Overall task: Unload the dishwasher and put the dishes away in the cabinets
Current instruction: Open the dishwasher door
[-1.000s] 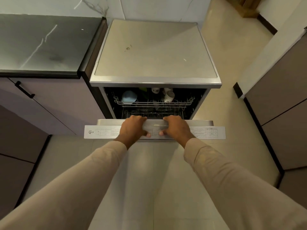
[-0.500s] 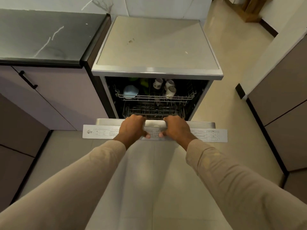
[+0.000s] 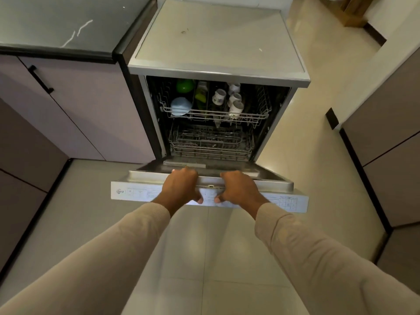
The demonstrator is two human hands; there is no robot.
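Note:
The dishwasher (image 3: 216, 46) stands open, its door (image 3: 272, 185) lowered almost flat. My left hand (image 3: 181, 186) and my right hand (image 3: 238, 189) both grip the door's top edge, fingers curled over it and thumbs on the front panel. The upper rack (image 3: 254, 115) holds a pale blue bowl (image 3: 179, 106), a green item (image 3: 185, 86), a yellow-green item (image 3: 200, 96) and three white patterned cups (image 3: 235, 100). The lower rack (image 3: 211, 142) looks mostly bare.
A dark marble counter (image 3: 56, 26) with a lilac cabinet (image 3: 91, 110) and black handle (image 3: 41, 79) sits left of the dishwasher. Grey-brown cabinet fronts (image 3: 391, 133) line the right side. Pale floor tiles (image 3: 204, 258) lie under my arms.
The door has swung further down towards me under both hands, showing the lower rack and more of the upper one. The camera view has shifted lower and closer.

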